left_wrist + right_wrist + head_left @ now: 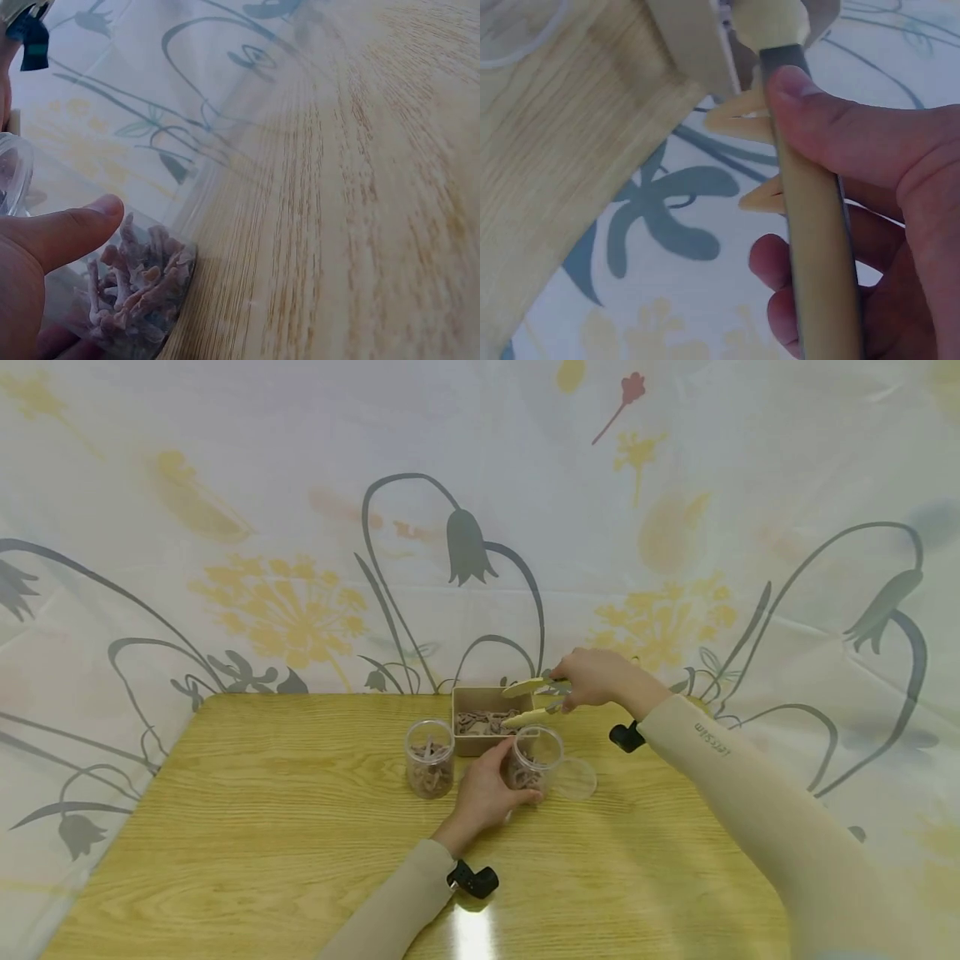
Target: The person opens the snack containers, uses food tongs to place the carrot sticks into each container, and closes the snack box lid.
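My left hand (483, 792) grips a clear jar (537, 752) from its left side, thumb toward the front. Purplish-brown knobbly pieces (139, 281) fill its lower part. In my right hand (596, 678) is a pair of pale yellow tongs (532, 687), its two arms spread apart over a beige box (468, 746). More of the same brownish pieces (476, 723) lie in that box. From the right wrist view, the thumb and fingers wrap around the tongs' handle (817, 247). Whether the tongs' tips touch any piece cannot be told.
Left of my left hand stands a second clear jar (430, 760) with similar pieces. A round clear lid (576, 778) lies on the wooden table (300, 827), right of the held jar. Behind the table's far edge hangs a flower-patterned cloth (300, 527).
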A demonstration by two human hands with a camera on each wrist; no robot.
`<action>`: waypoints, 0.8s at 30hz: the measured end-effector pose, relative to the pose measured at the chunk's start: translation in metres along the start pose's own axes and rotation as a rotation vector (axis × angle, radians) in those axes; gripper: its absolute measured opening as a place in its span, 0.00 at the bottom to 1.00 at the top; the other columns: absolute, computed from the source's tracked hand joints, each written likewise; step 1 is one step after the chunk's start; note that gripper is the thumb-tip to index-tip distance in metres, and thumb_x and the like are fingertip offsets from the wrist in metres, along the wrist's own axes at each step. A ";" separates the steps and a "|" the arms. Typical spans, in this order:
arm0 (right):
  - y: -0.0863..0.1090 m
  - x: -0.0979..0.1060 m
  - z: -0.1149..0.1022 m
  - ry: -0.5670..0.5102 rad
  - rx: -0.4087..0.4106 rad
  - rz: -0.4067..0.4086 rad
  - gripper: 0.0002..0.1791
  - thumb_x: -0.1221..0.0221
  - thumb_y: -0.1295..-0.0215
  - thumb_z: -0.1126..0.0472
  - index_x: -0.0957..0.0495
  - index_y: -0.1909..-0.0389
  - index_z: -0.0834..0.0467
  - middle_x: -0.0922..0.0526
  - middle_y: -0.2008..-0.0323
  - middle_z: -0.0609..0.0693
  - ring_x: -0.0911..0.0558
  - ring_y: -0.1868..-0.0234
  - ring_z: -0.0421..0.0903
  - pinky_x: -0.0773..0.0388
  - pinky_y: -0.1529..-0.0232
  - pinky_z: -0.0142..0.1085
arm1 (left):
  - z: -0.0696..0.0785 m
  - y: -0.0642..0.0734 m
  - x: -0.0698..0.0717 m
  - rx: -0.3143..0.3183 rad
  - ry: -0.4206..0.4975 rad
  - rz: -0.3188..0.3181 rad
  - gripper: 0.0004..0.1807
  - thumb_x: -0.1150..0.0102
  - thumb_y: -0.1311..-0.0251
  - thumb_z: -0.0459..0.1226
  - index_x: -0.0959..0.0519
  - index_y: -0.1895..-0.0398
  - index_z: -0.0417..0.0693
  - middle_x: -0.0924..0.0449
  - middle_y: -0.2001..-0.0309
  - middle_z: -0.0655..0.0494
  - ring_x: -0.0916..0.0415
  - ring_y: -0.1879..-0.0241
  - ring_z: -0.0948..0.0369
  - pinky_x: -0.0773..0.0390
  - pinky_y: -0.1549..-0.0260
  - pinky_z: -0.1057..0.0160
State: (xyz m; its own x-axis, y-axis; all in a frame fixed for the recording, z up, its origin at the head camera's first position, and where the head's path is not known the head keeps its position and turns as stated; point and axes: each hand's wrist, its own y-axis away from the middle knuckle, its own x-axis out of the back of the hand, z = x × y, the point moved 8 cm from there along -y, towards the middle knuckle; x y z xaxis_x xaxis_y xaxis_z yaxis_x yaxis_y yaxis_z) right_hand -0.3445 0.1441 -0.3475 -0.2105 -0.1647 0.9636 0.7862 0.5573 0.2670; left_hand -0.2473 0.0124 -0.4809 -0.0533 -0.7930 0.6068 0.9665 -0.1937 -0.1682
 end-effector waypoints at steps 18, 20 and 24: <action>-0.036 -0.020 -0.025 0.088 -0.079 -0.185 0.31 0.27 0.45 0.51 0.20 0.43 0.61 0.19 0.49 0.56 0.20 0.49 0.55 0.22 0.49 0.51 | -0.002 0.001 -0.001 -0.002 -0.008 0.009 0.52 0.19 0.57 0.53 0.34 0.26 0.54 0.25 0.36 0.55 0.26 0.39 0.53 0.26 0.42 0.51; -0.037 -0.020 -0.025 0.078 -0.081 -0.186 0.30 0.27 0.44 0.51 0.20 0.43 0.61 0.19 0.49 0.56 0.20 0.50 0.55 0.22 0.49 0.51 | -0.002 0.001 0.000 -0.009 -0.005 0.012 0.52 0.20 0.57 0.53 0.34 0.27 0.54 0.24 0.37 0.55 0.26 0.40 0.53 0.26 0.42 0.51; -0.036 -0.023 -0.022 0.047 -0.070 -0.158 0.26 0.28 0.42 0.53 0.19 0.44 0.59 0.17 0.52 0.53 0.18 0.53 0.52 0.21 0.52 0.48 | -0.002 0.001 0.000 -0.016 -0.001 0.014 0.52 0.19 0.58 0.53 0.33 0.27 0.54 0.23 0.38 0.55 0.25 0.41 0.53 0.25 0.43 0.51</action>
State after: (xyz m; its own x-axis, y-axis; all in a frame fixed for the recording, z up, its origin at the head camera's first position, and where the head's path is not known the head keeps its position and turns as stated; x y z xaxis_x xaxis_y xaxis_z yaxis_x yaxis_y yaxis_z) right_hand -0.3548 0.1096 -0.3800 -0.3087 -0.2849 0.9075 0.7845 0.4633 0.4123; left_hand -0.2472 0.0114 -0.4827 -0.0394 -0.7949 0.6055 0.9631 -0.1917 -0.1891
